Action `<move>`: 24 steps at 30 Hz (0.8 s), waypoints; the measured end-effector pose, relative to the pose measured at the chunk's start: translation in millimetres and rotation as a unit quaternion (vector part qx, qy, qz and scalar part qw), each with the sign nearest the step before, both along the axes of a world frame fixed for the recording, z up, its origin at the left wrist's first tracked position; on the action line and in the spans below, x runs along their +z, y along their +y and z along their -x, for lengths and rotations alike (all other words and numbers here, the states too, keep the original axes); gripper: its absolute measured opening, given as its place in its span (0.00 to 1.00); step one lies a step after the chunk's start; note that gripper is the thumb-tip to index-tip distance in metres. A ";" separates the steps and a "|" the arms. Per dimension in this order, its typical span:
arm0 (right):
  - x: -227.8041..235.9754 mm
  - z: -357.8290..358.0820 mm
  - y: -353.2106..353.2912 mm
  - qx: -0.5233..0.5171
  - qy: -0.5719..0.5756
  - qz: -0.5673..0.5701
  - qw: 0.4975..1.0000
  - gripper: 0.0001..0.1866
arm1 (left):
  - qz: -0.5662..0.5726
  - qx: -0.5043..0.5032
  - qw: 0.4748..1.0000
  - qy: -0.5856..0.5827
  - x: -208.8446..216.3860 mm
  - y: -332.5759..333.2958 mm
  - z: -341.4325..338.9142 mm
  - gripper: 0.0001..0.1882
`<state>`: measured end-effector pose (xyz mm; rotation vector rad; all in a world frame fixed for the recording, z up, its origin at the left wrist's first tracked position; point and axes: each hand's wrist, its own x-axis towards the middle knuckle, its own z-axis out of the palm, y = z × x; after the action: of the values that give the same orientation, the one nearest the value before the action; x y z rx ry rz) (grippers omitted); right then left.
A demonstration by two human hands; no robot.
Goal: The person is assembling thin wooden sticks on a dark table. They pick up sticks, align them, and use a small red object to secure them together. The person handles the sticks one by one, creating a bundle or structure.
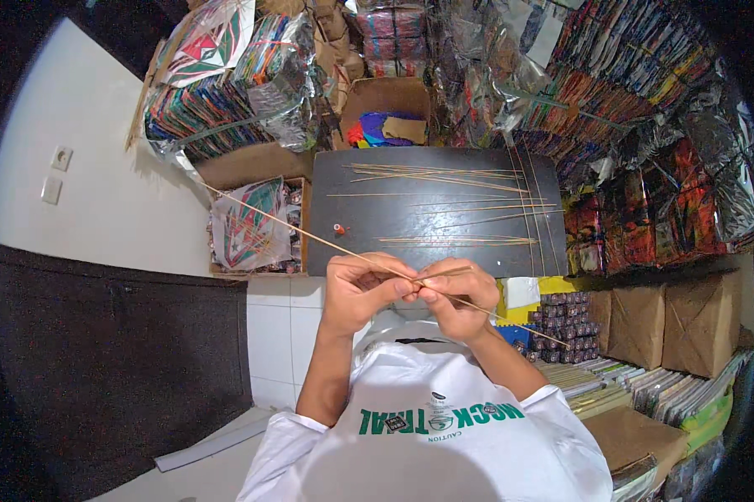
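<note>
My left hand [356,291] and my right hand [458,299] meet in front of my chest, both closed in a pinch. Between them they hold a long thin bamboo stick [297,230], which slants from the upper left down to the lower right. A second stick [448,274] crosses it at the fingertips and lies along my right hand. Just beyond my hands stands a dark table [352,217] with several loose bamboo sticks [444,174] spread across it. A small red and white spool [339,228] sits at the table's left side. Whether thread runs to my fingers is too fine to tell.
To the left of the table, a box [304,238] holds printed kite-like sheets [251,224]. Tall plastic-wrapped stacks [201,117] rise behind. An opened carton [389,92] stands beyond the table. On the right are brown paper packages [699,326] and piled dark spools [565,325].
</note>
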<state>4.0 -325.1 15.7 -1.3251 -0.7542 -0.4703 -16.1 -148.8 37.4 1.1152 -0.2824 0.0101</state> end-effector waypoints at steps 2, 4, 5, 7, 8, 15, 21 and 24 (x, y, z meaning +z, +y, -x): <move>3.9 0.0 2.0 0.002 0.007 -0.005 1.000 0.09 | 0.002 0.006 1.000 0.010 2.2 -0.9 0.8 0.08; 6.4 0.5 2.9 0.011 0.022 -0.012 1.000 0.08 | -0.005 0.012 1.000 0.019 5.6 -1.5 1.9 0.08; 7.0 0.7 3.4 0.016 0.029 -0.016 0.999 0.08 | -0.013 0.015 1.000 0.023 7.6 -1.7 2.6 0.09; 5.6 3.9 4.7 0.018 0.064 -0.033 0.997 0.07 | -0.024 0.020 0.999 0.030 8.7 -1.9 3.2 0.09; 4.1 5.8 5.0 0.019 0.081 -0.041 0.996 0.07 | -0.027 0.022 0.999 0.033 8.8 -2.0 3.3 0.09; -14.5 9.5 12.1 -0.044 0.096 -0.053 0.993 0.07 | -0.027 0.029 0.998 0.043 6.5 -3.7 2.9 0.08; -20.3 8.6 14.7 -0.037 0.103 -0.051 0.993 0.06 | -0.044 0.035 0.996 0.066 10.1 -3.4 2.0 0.07; -13.5 3.5 20.6 -0.013 0.115 -0.081 0.990 0.11 | -0.029 0.033 0.997 0.069 7.0 -1.9 1.8 0.07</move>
<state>0.5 -304.6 2.3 -1.2123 -0.4984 -0.3832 -17.9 -150.6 44.4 1.1772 -0.1219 -0.0169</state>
